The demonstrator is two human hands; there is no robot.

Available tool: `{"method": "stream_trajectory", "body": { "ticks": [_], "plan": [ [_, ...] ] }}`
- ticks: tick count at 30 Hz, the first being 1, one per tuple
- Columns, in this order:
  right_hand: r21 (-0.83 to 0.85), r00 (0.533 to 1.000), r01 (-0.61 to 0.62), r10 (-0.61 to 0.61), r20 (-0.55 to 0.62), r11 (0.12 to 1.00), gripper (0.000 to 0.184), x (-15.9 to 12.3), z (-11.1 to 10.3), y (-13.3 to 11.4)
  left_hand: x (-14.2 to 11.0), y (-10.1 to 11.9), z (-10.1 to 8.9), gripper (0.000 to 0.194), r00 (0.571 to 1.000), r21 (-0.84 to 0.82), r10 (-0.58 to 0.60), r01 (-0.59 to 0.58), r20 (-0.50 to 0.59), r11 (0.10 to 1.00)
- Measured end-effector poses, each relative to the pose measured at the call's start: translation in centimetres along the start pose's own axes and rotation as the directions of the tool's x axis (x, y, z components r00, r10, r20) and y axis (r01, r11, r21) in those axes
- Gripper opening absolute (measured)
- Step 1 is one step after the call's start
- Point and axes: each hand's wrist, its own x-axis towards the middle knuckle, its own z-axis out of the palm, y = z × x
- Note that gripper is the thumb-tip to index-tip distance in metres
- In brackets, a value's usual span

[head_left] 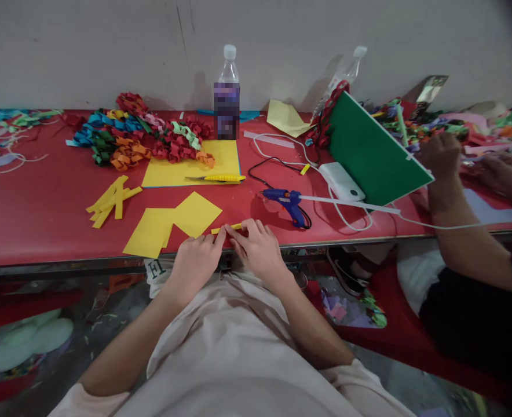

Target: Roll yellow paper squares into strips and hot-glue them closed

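Both my hands meet at the front edge of the table, over a narrow yellow paper strip (216,231). My left hand (198,259) is closed, its thumb and fingertips pressed on the strip's near side. From the other side my right hand (262,250) pinches it, fingers curled and thumb tip close to the left one. Just beyond lie yellow paper squares (197,211), partly overlapping. A loose pile of folded yellow strips (110,201) is to the left. Right of my hands rests a blue glue gun (287,202) with a long white glue stick in its back.
A yellow cutter (221,179) lies on a yellow sheet (169,174) beside heaped coloured paper chains (121,136). Behind stands a bottle (227,98). A green board (369,150) leans by a white power strip (342,180) and cables. At right, another person's arm (464,214) reaches over the table.
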Motion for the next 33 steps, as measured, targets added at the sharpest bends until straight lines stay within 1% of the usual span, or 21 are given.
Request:
{"method": "stream_trajectory", "body": {
  "ticks": [4, 8, 11, 13, 16, 19, 21, 22, 25, 28, 30, 33],
  "plan": [
    [0.072, 0.998, -0.062, 0.062, 0.002, 0.995, 0.044, -0.3, -0.2, 0.1, -0.8, 0.0, 0.1, 0.054, 1.000, 0.009, -0.013, 0.013, -0.003, 1.000],
    [0.135, 0.990, -0.120, 0.128, -0.051, 0.983, 0.047, -0.8, -0.1, 0.8, -2.1, -0.1, 0.8, 0.058, 0.998, 0.014, -0.061, 0.062, -0.028, 0.998],
    [0.139, 0.984, -0.144, 0.156, -0.082, 0.980, 0.047, -1.3, 0.2, 1.4, -2.8, -0.2, 1.1, 0.056, 0.994, 0.008, -0.098, 0.098, -0.044, 0.995],
    [0.123, 0.983, -0.149, 0.161, -0.093, 0.981, 0.047, -1.6, 0.3, 1.8, -2.9, -0.3, 1.0, 0.053, 0.993, -0.009, -0.103, 0.103, -0.061, 0.995],
    [0.077, 0.986, -0.129, 0.136, -0.099, 0.989, 0.046, -1.8, 0.4, 2.1, -2.3, 0.0, 0.4, 0.047, 0.981, -0.053, -0.129, 0.123, -0.144, 0.991],
    [0.054, 0.988, -0.105, 0.110, -0.107, 0.993, 0.045, -1.8, 0.4, 2.2, -1.2, 0.8, 0.1, 0.047, 0.973, -0.080, -0.096, 0.081, -0.211, 0.994],
    [0.060, 0.990, -0.096, 0.102, -0.102, 0.994, 0.045, -1.8, 0.3, 2.2, -0.7, 1.3, 0.3, 0.046, 0.976, -0.083, -0.047, 0.030, -0.212, 0.996],
    [0.068, 0.990, -0.097, 0.103, -0.101, 0.993, 0.045, -1.8, 0.3, 2.2, -0.5, 1.5, 0.4, 0.044, 0.978, -0.083, -0.040, 0.023, -0.207, 0.996],
    [0.103, 0.986, -0.117, 0.128, -0.111, 0.988, 0.046, -2.0, 0.4, 2.1, -0.6, 1.3, 0.6, 0.040, 0.978, -0.059, -0.052, 0.040, -0.201, 0.997],
    [0.137, 0.980, -0.137, 0.154, -0.122, 0.981, 0.045, -2.1, 0.6, 2.0, -1.1, 0.6, 0.5, 0.037, 0.976, -0.053, -0.028, 0.017, -0.215, 0.998],
    [0.148, 0.977, -0.143, 0.163, -0.136, 0.979, 0.043, -2.2, 0.8, 1.9, -1.2, 0.2, 0.6, 0.032, 0.969, -0.101, -0.023, -0.002, -0.246, 0.995],
    [0.181, 0.974, -0.144, 0.172, -0.147, 0.973, 0.038, -2.1, 0.8, 1.9, -1.1, -0.3, 1.1, 0.024, 0.951, -0.232, -0.074, 0.003, -0.299, 0.973]
  ]
}}
